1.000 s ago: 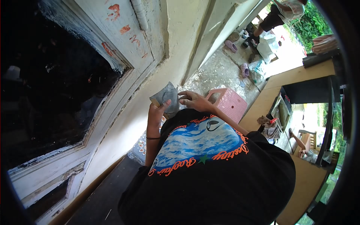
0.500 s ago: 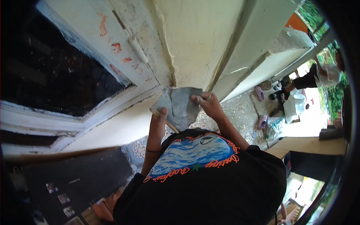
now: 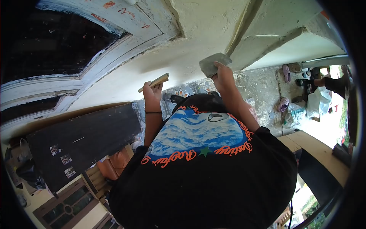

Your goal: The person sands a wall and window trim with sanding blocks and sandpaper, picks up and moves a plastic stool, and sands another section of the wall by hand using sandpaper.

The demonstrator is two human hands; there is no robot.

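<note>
The pale wall (image 3: 206,34) looks part smooth, part rough. At ten o'clock, the left hand (image 3: 153,94) curls its fingers round a wood block (image 3: 158,81). At one, the right hand (image 3: 224,76) pinches grey sandpaper (image 3: 209,64), off the block.

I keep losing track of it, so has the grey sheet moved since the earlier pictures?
Yes. The grey sheet, held in the right hand, has moved rightward in view, away from the white frame.
</note>
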